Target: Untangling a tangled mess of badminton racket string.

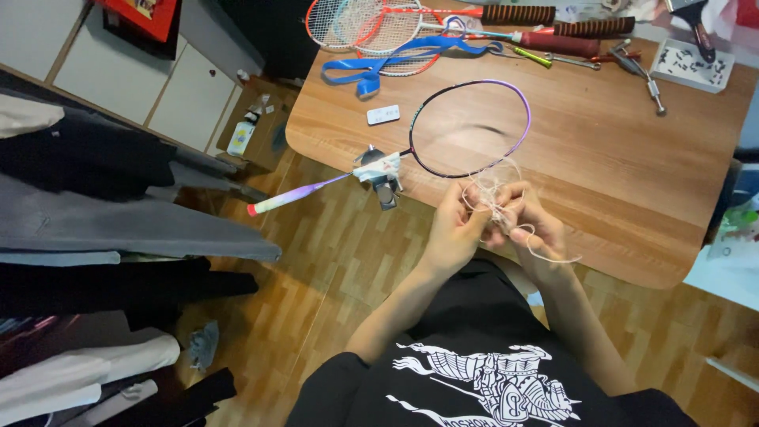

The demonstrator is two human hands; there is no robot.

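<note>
Both hands meet at the near edge of the desk (617, 182): the left hand (455, 229) and right hand (531, 229) pinch a tangle of thin, pale string (492, 190), one loop trailing off to the right. Just beyond lies a badminton racket (466, 126), its slim oval frame purple and black, its shaft overhanging the wooden floor (316, 269). Farther back lie strung rackets (371, 24) and a blue strap (379, 63).

racket (470, 128) on table (601, 174), spare rackets (379, 28) behind
</note>
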